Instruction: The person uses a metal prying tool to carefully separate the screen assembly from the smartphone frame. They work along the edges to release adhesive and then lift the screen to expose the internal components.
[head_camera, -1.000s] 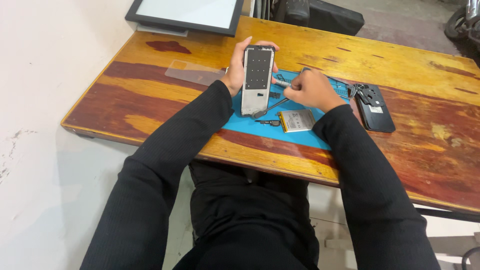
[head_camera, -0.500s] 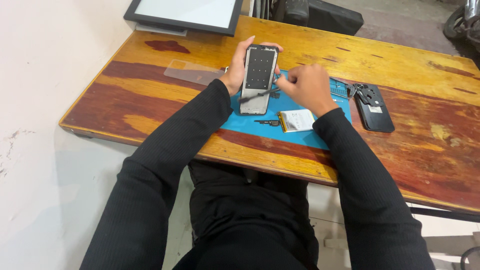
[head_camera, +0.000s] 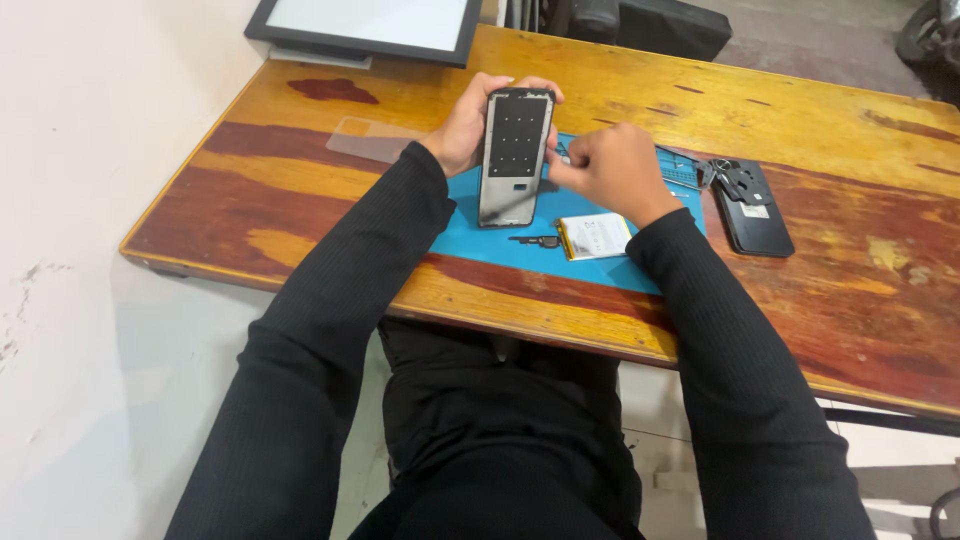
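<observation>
Black phone frame (head_camera: 514, 158) gripped upright, left hand (head_camera: 468, 132); right hand (head_camera: 610, 172) fisted beside.

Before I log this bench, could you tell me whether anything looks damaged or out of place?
The phone frame in the left hand is stripped open; its battery and a small part lie loose on the blue mat. Nothing looks spilled.

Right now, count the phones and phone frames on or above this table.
2: a phone frame held upright in the left hand, and a black phone lying right of the blue mat. None seems hidden.
</observation>
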